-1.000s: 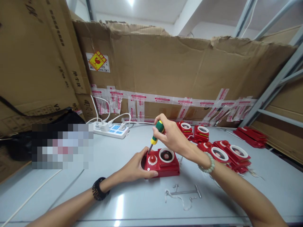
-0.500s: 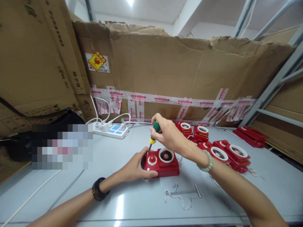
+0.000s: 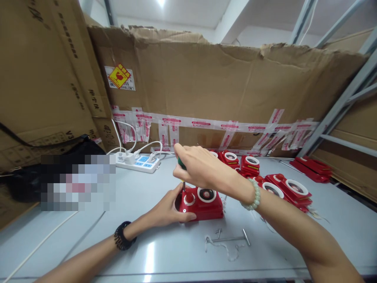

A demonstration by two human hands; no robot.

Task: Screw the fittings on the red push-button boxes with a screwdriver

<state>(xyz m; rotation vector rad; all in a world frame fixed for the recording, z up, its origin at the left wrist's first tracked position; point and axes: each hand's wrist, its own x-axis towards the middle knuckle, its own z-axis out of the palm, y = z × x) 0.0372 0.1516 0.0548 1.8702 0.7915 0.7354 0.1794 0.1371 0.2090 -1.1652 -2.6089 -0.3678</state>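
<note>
A red box-shaped device (image 3: 203, 208) with a white ring and a small red dome lies on the grey table. My left hand (image 3: 169, 208) grips its left end, thumb along the front side. My right hand (image 3: 196, 165) is closed around the green handle of a screwdriver (image 3: 181, 164), mostly hidden by the fingers. The screwdriver stands nearly upright, its shaft reaching down to the device's upper left corner beside the dome. Just in front of the device are a metal T-shaped rod (image 3: 229, 239), a small screw and a white string.
Several more red devices (image 3: 294, 188) sit at the right, partly behind my right forearm. Red parts (image 3: 312, 169) lie farther right. A white power strip (image 3: 141, 163) with plugs stands at the back left, near a black bag (image 3: 23, 181). Cardboard (image 3: 206, 86) walls the back.
My right hand has moved left and turned over the screwdriver, which has gone from leaning to nearly upright. My left hand and the device have stayed in place.
</note>
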